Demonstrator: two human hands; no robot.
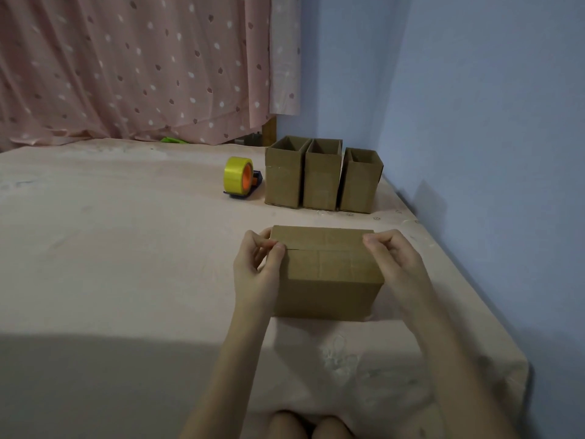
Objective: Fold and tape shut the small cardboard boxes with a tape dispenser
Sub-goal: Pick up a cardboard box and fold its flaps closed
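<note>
A small brown cardboard box (329, 280) lies on the bed in front of me, its two top flaps folded down and meeting at a seam. My left hand (258, 267) grips the box's left end, thumb pressing on the seam. At the right end my right hand (394, 258) holds the box, thumb on the top flaps. A tape dispenser (240, 177) with a yellow roll and orange core stands behind, left of three open boxes. Neither hand touches it.
Three upright open-topped cardboard boxes (323, 175) stand in a row at the back right, near the blue wall (474, 122). A pink dotted curtain (142, 68) hangs behind the pink-sheeted bed (126, 248). The bed's edge runs along the right side.
</note>
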